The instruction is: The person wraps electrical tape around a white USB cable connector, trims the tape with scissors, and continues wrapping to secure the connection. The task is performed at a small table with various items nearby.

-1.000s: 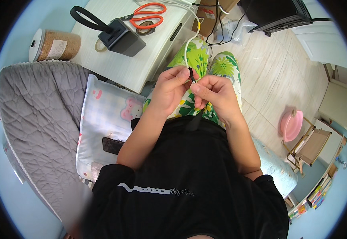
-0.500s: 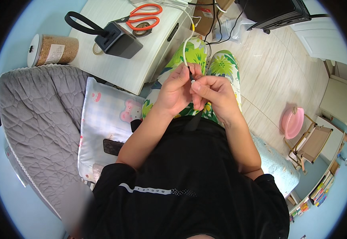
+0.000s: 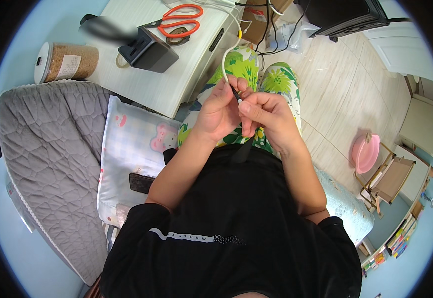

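Note:
A white cable (image 3: 230, 55) runs down from the cabinet to my two hands, which meet over my lap. Its lower part has a black section (image 3: 235, 93) with a small white bit below it. My left hand (image 3: 217, 110) is closed round the cable at the black section, thumb against the fingers. Close beside it, my right hand (image 3: 268, 113) pinches the white bit between thumb and forefinger. What lies between the fingertips is partly hidden.
On the white cabinet (image 3: 142, 94) stand a dark grey box-shaped device (image 3: 152, 52), orange-handled scissors (image 3: 180, 22) and a tape roll (image 3: 177, 38). A grain-filled jar (image 3: 72, 62) lies at the left. A phone (image 3: 140, 183) rests on the cushion (image 3: 127, 144); a pink basin (image 3: 364, 153) is right.
The cable above my left hand has swung slightly left, and more of the black section shows. Both hands keep nearly the same place and grip. A grey blur at lower left is gone.

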Action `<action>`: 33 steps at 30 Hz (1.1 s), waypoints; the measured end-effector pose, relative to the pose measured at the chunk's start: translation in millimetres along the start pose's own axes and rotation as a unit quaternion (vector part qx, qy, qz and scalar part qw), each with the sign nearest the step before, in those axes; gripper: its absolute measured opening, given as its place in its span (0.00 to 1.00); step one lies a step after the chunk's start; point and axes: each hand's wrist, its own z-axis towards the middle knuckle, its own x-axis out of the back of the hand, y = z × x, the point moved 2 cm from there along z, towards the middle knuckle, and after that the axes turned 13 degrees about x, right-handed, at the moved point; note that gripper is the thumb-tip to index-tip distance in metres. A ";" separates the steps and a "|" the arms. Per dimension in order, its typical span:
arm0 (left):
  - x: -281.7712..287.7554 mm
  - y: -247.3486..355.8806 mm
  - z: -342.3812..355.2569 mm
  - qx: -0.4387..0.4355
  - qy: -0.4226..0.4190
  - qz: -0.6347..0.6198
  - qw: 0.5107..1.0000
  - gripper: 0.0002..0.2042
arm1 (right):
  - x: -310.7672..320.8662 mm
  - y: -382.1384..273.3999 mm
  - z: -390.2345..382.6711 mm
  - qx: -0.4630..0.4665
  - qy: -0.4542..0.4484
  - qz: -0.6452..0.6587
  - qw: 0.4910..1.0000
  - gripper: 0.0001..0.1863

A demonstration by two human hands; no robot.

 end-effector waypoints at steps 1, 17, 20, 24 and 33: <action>0.4 -0.9 0.9 0.001 0.006 -0.012 1.000 0.07 | 0.6 -0.8 0.2 0.001 -0.003 0.002 1.000 0.11; -8.0 26.0 -20.5 -0.020 0.171 0.203 0.964 0.16 | -5.8 -0.3 -2.1 0.024 0.047 -0.108 0.993 0.09; -7.1 26.8 -21.1 -0.019 0.183 0.214 0.959 0.16 | -6.2 0.4 -2.1 0.035 0.055 -0.183 0.981 0.10; -10.3 22.7 -18.1 -0.029 0.183 0.239 0.953 0.15 | -3.1 3.7 -1.5 0.047 0.064 -0.214 0.974 0.11; -17.8 18.4 -15.1 -0.065 0.242 0.272 0.929 0.13 | -3.3 5.6 -0.7 0.073 0.071 -0.249 0.963 0.11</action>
